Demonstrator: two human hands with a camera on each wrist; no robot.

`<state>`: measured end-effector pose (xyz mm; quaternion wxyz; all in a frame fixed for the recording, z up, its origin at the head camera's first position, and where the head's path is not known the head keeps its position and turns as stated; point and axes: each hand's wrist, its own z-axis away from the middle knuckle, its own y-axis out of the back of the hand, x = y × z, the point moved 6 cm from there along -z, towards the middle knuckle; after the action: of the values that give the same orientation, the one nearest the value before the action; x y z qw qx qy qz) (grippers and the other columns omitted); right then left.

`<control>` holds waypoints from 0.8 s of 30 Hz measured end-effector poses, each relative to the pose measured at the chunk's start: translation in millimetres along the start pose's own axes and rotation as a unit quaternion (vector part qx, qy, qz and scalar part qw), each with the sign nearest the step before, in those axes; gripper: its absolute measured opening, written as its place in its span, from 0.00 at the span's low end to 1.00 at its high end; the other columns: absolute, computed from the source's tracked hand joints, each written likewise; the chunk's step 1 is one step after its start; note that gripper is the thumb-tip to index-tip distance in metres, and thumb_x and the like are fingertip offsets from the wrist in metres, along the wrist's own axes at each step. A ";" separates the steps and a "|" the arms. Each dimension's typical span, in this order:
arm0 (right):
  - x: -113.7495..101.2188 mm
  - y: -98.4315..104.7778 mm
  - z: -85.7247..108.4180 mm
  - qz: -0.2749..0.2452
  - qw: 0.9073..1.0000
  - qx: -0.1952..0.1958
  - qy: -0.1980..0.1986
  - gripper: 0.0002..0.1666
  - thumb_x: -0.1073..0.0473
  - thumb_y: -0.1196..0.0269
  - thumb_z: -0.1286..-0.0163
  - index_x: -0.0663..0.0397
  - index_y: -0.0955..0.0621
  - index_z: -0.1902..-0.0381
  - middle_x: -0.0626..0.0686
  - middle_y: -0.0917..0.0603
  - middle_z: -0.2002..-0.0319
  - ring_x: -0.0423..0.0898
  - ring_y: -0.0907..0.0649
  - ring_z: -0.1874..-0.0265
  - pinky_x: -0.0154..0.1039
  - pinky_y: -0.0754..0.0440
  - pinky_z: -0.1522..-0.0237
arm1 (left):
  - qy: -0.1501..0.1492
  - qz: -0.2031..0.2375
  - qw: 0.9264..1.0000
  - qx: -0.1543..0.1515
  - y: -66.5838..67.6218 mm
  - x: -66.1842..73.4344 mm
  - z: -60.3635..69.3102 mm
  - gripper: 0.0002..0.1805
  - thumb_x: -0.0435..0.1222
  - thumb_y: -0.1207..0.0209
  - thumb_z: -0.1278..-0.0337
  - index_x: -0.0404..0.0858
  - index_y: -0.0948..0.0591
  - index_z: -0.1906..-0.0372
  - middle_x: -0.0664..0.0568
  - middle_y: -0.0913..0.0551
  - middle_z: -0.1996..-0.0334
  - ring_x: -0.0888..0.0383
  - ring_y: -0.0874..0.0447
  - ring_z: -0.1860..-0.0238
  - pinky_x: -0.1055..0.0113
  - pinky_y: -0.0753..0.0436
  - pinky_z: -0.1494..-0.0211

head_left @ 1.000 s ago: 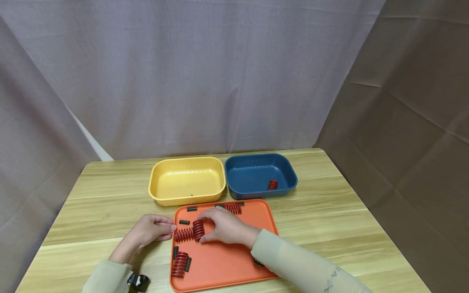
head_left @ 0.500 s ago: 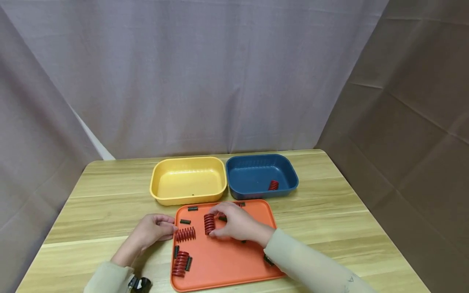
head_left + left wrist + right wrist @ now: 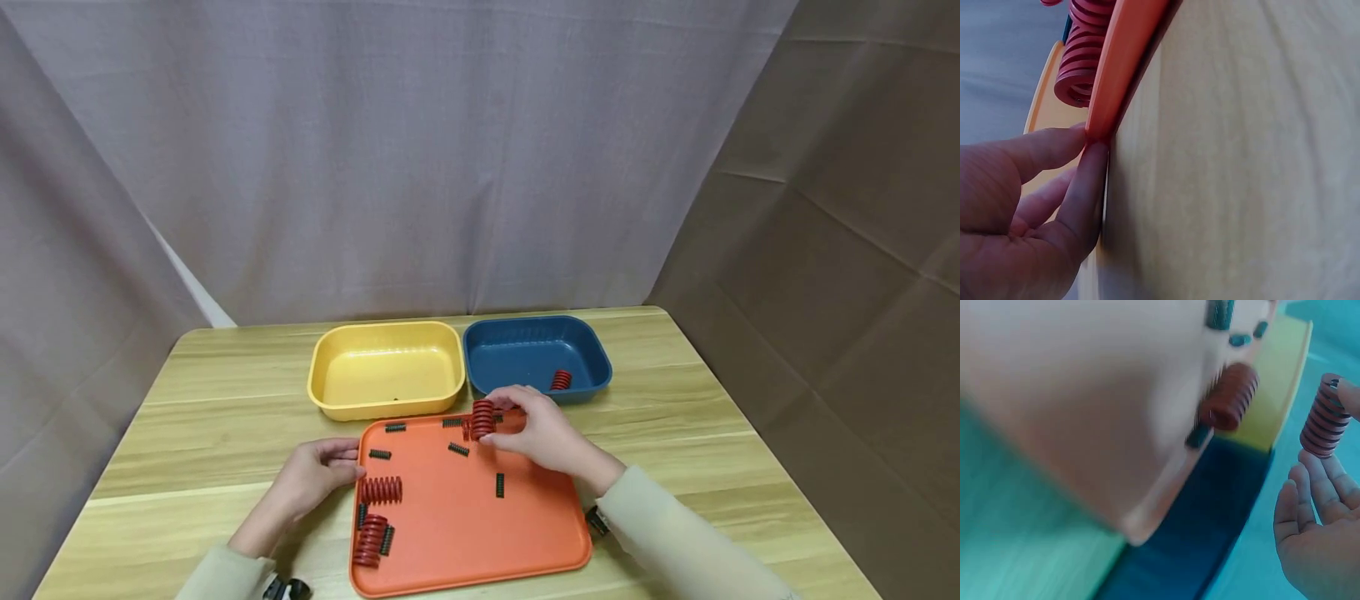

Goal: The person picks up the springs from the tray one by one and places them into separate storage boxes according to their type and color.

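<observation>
Between its thumb and fingertips, my right hand (image 3: 543, 435) pinches a red coil spring (image 3: 483, 422), raised over the far edge of the orange tray (image 3: 465, 533). In the right wrist view this spring (image 3: 1325, 419) stands clear of the tray, gripped end to end. My left hand (image 3: 309, 483) pinches the tray's left rim; the left wrist view shows thumb and fingers on the orange edge (image 3: 1124, 62). Two red springs lie at the tray's left side, one near the middle (image 3: 382, 490) and one lower (image 3: 371, 540). Another red spring (image 3: 467, 430) is partly hidden behind the held one.
Several small dark springs lie about the tray, one right of its middle (image 3: 499, 485). Behind it stand a yellow bin (image 3: 386, 412) with a tiny dark speck inside and a blue bin (image 3: 517, 358) holding a red spring (image 3: 561, 380). Curtains surround the wooden table (image 3: 712, 467).
My right hand has carried the red spring from the tray's left part rightward and away, toward the blue bin. Small dark springs came into sight. My left hand has stayed at the rim.
</observation>
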<state>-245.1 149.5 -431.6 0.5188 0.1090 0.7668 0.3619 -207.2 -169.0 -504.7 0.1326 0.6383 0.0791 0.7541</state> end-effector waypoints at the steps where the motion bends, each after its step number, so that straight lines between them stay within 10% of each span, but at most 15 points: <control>1: 1.7 6.3 0.3 0.005 1.000 0.012 -0.003 0.29 0.44 0.25 0.49 0.41 0.20 0.50 0.40 0.20 0.56 0.52 0.22 0.52 0.54 0.23 0.50 | 0.000 -0.001 1.000 0.002 0.3 -0.8 -0.4 0.26 0.26 0.30 0.55 0.25 0.22 0.47 0.44 0.16 0.60 0.52 0.16 0.60 0.68 0.17 0.58; 12: 43.5 71.3 -3.1 0.029 0.989 0.124 -0.077 0.33 0.42 0.27 0.46 0.49 0.22 0.46 0.50 0.20 0.53 0.56 0.23 0.54 0.55 0.23 0.55 | -0.003 0.018 1.000 -0.021 0.5 -6.1 -2.5 0.26 0.25 0.32 0.53 0.24 0.23 0.46 0.42 0.17 0.59 0.50 0.16 0.58 0.67 0.17 0.56; 24: 75.8 85.5 -2.8 0.028 0.981 0.146 -0.123 0.35 0.46 0.27 0.44 0.57 0.25 0.44 0.57 0.21 0.52 0.57 0.24 0.50 0.55 0.24 0.49 | -0.012 0.012 0.999 -0.036 0.2 -4.9 -1.7 0.27 0.26 0.32 0.52 0.24 0.25 0.44 0.42 0.17 0.58 0.52 0.16 0.59 0.68 0.17 0.56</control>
<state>-298.5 250.5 -428.2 0.5772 0.2487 0.7384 0.2446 -208.2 -170.6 -509.5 0.1474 0.6432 0.0424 0.7502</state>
